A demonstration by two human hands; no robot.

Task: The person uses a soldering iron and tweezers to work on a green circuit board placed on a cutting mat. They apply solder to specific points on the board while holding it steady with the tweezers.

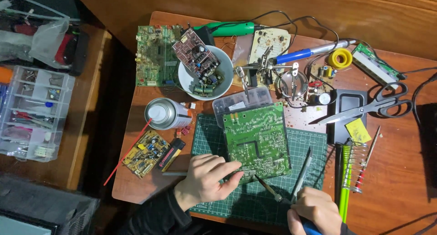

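A large green circuit board (257, 141) lies solder side up on a dark green cutting mat (309, 153). My left hand (207, 178) rests on the mat with its fingers pressing the board's near left edge. My right hand (315, 211) grips a soldering iron (269, 189) with a blue handle, and the iron's tip reaches the board's near edge. A slim grey tool (303, 171) lies on the mat beside the right hand.
Around the mat are a spray can (166, 114), a small yellow board (145, 153), a white bowl (186, 78) holding a board, scissors (368, 108), a helping-hands clamp (266, 67), a solder spool (340, 58) and an iron stand (356, 166). A parts organiser (32, 112) sits left.
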